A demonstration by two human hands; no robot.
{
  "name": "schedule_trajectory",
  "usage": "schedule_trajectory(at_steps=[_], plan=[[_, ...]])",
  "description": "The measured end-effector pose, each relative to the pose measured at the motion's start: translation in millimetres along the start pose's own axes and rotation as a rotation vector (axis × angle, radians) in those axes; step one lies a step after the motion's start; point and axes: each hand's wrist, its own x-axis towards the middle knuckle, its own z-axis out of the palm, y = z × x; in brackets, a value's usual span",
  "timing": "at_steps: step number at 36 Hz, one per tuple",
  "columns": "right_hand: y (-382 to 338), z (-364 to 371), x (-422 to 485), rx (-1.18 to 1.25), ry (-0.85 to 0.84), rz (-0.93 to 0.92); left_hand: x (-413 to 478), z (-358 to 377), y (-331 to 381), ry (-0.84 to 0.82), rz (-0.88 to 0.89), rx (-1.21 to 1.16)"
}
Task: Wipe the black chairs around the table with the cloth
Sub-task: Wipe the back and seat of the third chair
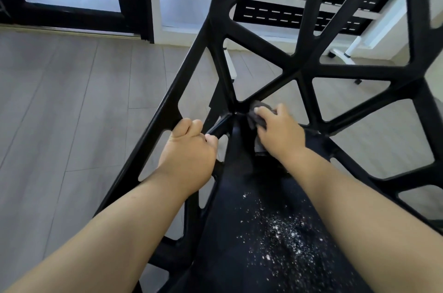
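The right grip [278,132] is clamped on the grey cloth [255,122], pressing it, as far as shows, where the back of the black chair [299,69] meets its seat; the left grip [189,148] is curled round a strut [219,127]. Backrest wiping is in hand; next, the seat's white specks [275,230] should need sweeping off.

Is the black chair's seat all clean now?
No, white crumbs speckle the seat of the black plastic chair, near the grey cloth in the right hand.
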Motion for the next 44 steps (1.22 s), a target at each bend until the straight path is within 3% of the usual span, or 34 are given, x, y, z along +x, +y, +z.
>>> schedule_trajectory(at_steps=[7,10,13,15,19,24,29,34,44], plan=[[72.7,-13.6,-32.9,-0.078,0.111,0.426,6.0,-4.4,8.5,-0.018,-0.050,0.035],[65.5,-8.4,-31.8,-0.090,0.097,0.524,10.2,-7.0,9.6,0.002,-0.041,0.031],[32.0,-9.8,-12.1,0.046,0.064,0.688,9.7,-8.6,10.8,-0.005,-0.027,0.032],[3.2,-6.7,-2.9,0.126,0.047,0.636,8.3,-8.5,11.5,-0.017,-0.036,0.026],[-43.4,8.2,-6.7,0.105,-0.013,0.212,6.8,-3.9,11.1,-0.030,-0.049,0.041],[9.0,3.2,-11.8,0.094,-0.018,-0.024,6.9,0.7,12.6,-0.011,-0.061,0.059],[60.7,-4.0,-29.6,0.009,0.186,0.170,8.9,3.9,13.1,-0.017,-0.076,0.088],[78.9,-8.7,-31.6,-0.059,0.217,0.425,10.2,-0.4,11.9,-0.055,-0.031,0.078],[38.7,-1.8,-14.0,0.284,0.196,0.620,21.0,-30.2,5.4,-0.155,0.020,-0.063]])
